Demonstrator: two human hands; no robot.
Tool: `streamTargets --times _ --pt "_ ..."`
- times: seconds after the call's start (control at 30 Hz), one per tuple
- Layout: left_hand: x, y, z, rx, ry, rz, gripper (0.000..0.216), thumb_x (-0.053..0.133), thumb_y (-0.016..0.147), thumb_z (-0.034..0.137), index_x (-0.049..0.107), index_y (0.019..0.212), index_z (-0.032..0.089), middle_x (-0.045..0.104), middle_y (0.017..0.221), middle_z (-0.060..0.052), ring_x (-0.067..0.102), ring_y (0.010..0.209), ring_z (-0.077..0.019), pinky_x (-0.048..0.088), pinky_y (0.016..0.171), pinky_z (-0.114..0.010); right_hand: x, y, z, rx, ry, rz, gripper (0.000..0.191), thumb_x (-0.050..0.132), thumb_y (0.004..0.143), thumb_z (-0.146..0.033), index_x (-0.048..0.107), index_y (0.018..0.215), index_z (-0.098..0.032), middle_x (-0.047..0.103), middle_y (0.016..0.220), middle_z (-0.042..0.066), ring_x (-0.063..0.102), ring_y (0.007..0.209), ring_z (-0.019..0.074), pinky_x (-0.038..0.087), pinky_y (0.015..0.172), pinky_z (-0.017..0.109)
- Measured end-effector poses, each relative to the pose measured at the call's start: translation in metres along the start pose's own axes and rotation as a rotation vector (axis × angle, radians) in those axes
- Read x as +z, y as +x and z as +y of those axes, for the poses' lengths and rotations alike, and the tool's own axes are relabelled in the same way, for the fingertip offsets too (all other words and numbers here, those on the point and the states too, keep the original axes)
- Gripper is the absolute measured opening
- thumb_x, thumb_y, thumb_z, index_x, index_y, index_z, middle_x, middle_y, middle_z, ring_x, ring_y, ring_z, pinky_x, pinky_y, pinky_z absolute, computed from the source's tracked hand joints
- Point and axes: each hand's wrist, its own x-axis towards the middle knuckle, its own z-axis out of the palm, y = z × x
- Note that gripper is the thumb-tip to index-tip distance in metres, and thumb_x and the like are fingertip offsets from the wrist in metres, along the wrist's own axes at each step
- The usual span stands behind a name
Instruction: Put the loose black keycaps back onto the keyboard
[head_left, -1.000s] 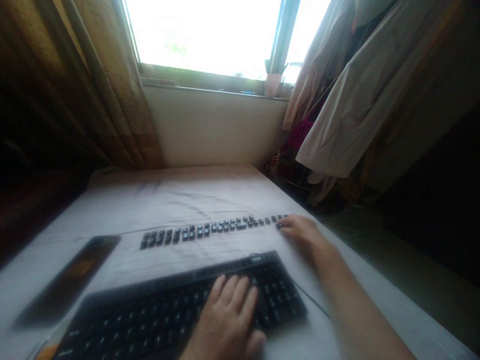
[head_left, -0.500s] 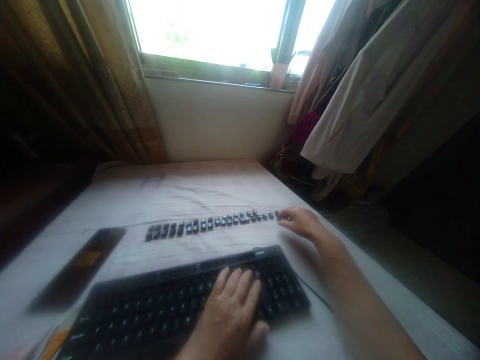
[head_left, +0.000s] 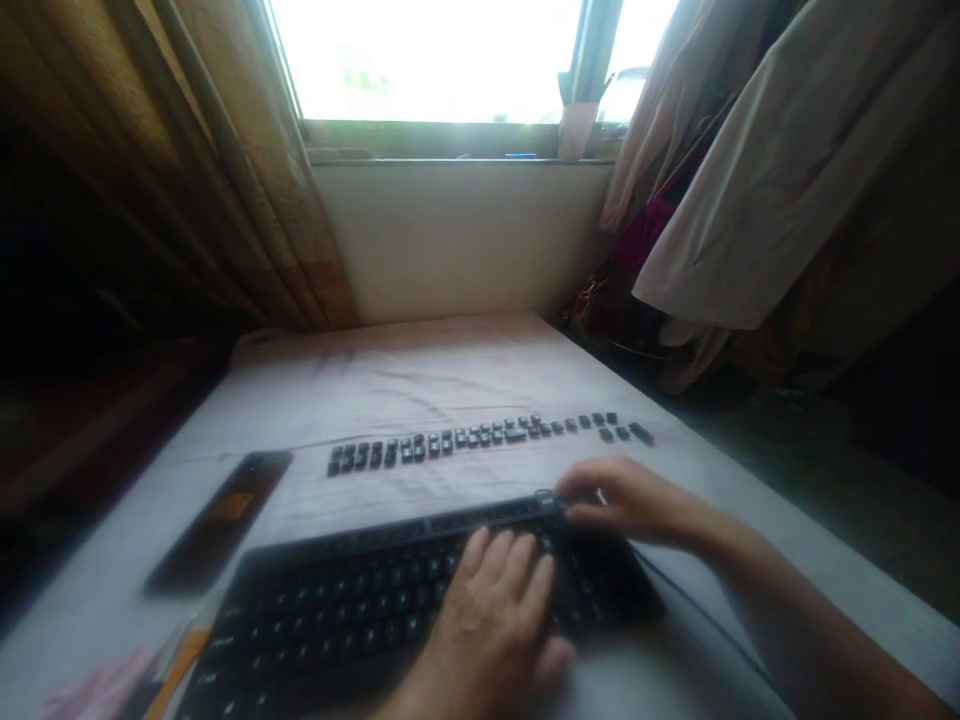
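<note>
Kybd on white cloth; prob. light, stiff, grip by edges. L hand flat on it; R hand at top-right corner, narrow gap, can't tell if holding anything. Loose keycaps beyond: prob. hard, slippery, pinch sides. Pinkish cup on sill, contents unclear.

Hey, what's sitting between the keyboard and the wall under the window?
In the head view, loose dark keycaps lie in a long, uneven band across the pale cloth between the keyboard and the wall.
</note>
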Motion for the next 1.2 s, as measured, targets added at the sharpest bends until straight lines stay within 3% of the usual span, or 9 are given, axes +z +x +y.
streamTargets --times 0.13,0.47,0.67,0.77,0.93,1.2 --pt "0.002 -0.002 0.002 -0.026 -0.016 -0.012 0.053 0.05 0.095 0.055 0.056 0.133 0.018 0.061 0.134 -0.01 0.055 0.123 -0.0272 0.034 0.11 -0.045 0.014 -0.005 0.009 -0.053 0.073 0.003 0.022 0.063 0.079 -0.026 0.076 0.096 -0.018 0.074 0.091 0.007 0.067 0.083 0.0206 0.05 0.08 0.031" --pt "0.004 -0.001 0.001 -0.013 -0.003 0.037 0.051 0.051 0.096 0.053 0.057 0.133 0.02 0.062 0.134 -0.009 0.057 0.12 -0.0262 0.036 0.107 -0.045 0.013 -0.007 0.014 -0.037 0.047 -0.009 0.021 0.064 0.075 -0.017 0.078 0.091 -0.017 0.075 0.087 0.006 0.068 0.081 0.0194 0.05 0.079 0.027" --pt "0.004 0.0 0.0 -0.009 0.015 0.032 0.049 0.05 0.096 0.054 0.059 0.131 0.02 0.062 0.134 -0.008 0.057 0.12 -0.0261 0.036 0.108 -0.046 0.016 -0.006 0.014 -0.077 0.058 0.004 0.019 0.063 0.078 -0.02 0.079 0.087 -0.018 0.077 0.085 0.006 0.069 0.079 0.0186 0.05 0.077 0.026" --pt "0.005 -0.001 0.0 -0.009 0.015 0.027 0.05 0.051 0.095 0.054 0.058 0.132 0.021 0.061 0.135 -0.008 0.057 0.12 -0.027 0.036 0.107 -0.046 0.016 -0.006 0.014 -0.055 0.121 -0.005 0.021 0.061 0.08 -0.023 0.079 0.088 -0.016 0.077 0.084 0.006 0.069 0.078 0.0188 0.05 0.076 0.026" --pt "0.004 -0.002 0.0 -0.009 0.015 0.025 0.05 0.05 0.096 0.053 0.056 0.135 0.021 0.06 0.136 -0.008 0.056 0.122 -0.0268 0.035 0.108 -0.046 0.018 -0.007 0.008 -0.005 0.217 -0.137 0.025 0.06 0.078 -0.024 0.079 0.092 -0.014 0.077 0.082 0.005 0.069 0.077 0.0194 0.05 0.073 0.026" --pt "0.005 0.001 0.005 -0.029 -0.013 0.003 0.055 0.051 0.094 0.058 0.055 0.135 0.022 0.06 0.134 -0.01 0.055 0.123 -0.0281 0.035 0.109 -0.047 0.021 -0.006 0.0 0.048 0.128 -0.106 0.023 0.061 0.078 -0.023 0.08 0.089 -0.017 0.077 0.08 0.004 0.067 0.073 0.0171 0.047 0.069 0.023"
